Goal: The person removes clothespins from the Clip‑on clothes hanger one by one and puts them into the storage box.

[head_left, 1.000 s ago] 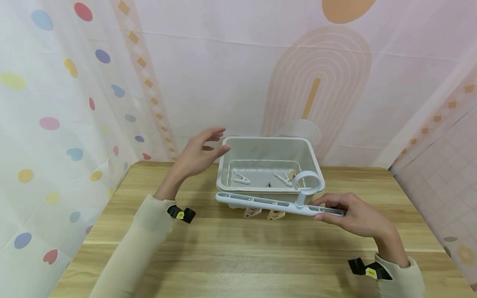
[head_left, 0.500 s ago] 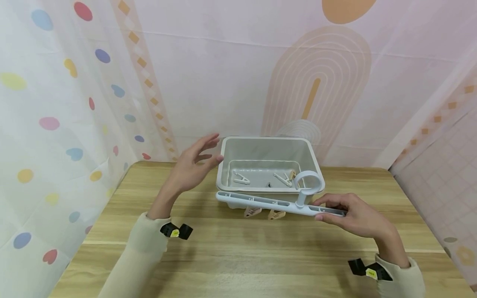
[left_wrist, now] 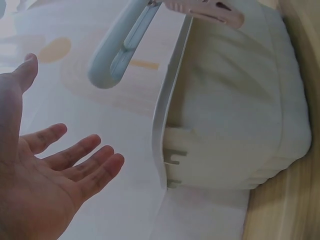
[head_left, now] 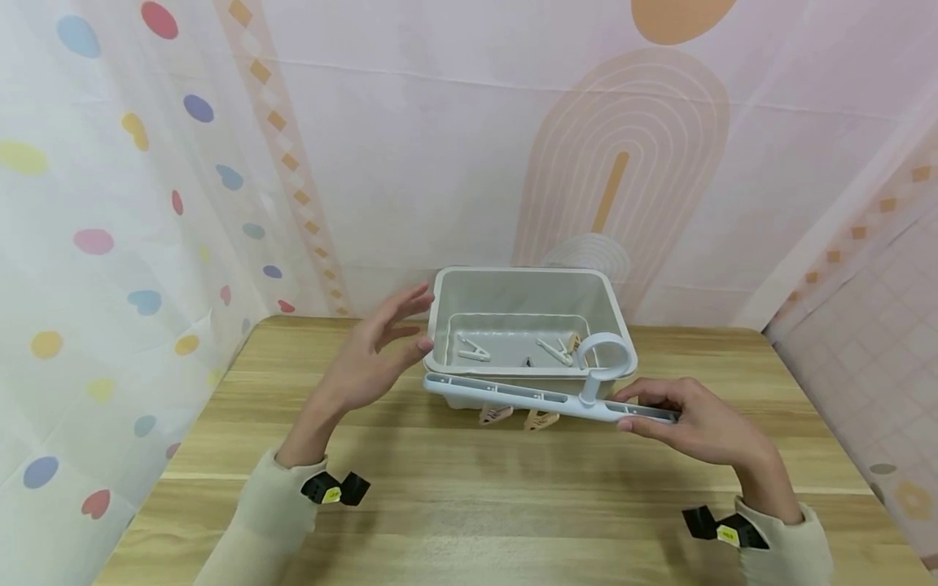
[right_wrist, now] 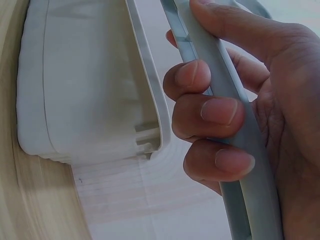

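Observation:
My right hand [head_left: 692,419] grips the right end of a pale blue clip hanger [head_left: 513,396], a slotted bar with a round hook [head_left: 607,335] standing up from it. In the right wrist view, the fingers [right_wrist: 220,111] curl round the bar. A pinkish clothespin [head_left: 495,415] and a tan clothespin [head_left: 541,421] hang under the bar. The hanger is held level before the front of a light grey plastic basin [head_left: 528,271]. Left of the basin, my left hand [head_left: 366,362] holds nothing, its fingers spread apart in the left wrist view, near the bar's free end [left_wrist: 105,75].
Inside the basin lie a few white clothespins [head_left: 475,352] and a tan clip [head_left: 575,342], partly behind the hook. Everything stands on a wooden table [head_left: 469,505]. A patterned curtain [head_left: 410,163] closes off the back and left.
My left hand has drawn back from beside the basin's upper left corner, moving down and left. The right hand and the hanger have stayed nearly still.

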{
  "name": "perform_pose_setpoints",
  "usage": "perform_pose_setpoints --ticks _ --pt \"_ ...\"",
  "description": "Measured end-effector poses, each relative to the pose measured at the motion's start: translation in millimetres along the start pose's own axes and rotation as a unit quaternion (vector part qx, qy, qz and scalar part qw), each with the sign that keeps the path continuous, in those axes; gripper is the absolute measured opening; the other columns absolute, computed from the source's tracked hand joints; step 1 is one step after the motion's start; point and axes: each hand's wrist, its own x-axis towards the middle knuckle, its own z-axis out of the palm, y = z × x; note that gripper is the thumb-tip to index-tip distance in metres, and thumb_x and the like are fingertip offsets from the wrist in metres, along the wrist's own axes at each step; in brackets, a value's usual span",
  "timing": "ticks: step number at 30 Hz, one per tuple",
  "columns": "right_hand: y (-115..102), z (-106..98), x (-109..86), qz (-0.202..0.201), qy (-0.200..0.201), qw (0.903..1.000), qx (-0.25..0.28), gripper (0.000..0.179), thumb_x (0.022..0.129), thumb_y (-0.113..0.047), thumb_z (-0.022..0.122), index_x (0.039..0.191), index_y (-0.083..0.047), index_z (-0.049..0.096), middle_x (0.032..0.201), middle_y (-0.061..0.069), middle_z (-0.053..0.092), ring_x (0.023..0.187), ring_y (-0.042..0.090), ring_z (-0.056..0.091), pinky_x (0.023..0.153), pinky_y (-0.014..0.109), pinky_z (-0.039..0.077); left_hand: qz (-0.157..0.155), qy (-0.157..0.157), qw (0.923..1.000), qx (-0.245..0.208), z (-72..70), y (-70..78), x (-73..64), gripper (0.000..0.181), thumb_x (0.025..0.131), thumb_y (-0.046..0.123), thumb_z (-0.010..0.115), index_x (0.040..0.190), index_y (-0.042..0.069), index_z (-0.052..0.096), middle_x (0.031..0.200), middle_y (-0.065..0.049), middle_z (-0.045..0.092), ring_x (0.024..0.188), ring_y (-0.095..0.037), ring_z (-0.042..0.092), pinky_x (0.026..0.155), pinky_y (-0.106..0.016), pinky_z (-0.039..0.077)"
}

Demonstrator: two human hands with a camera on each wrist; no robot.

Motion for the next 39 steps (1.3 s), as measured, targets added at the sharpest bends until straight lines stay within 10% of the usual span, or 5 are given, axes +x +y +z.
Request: perform_pose_setpoints --ticks 39 --pt "-6 2 -0.5 -0.011 -0.002 0.9999 0.013 0.019 0.095 -0.013 0.073 0.112 -0.023 0.073 0.079 -0.010 0.068 0.065 0.000 0.054 0.057 0.023 0.048 -0.008 -0.036 0.9967 -0.073 24.6 -10.5 -51.7 0.069 0.099 0.000 0.064 0.158 0.024 0.038 0.142 -0.013 0.061 0.118 -0.013 0.067 0.097 -0.027 0.056"
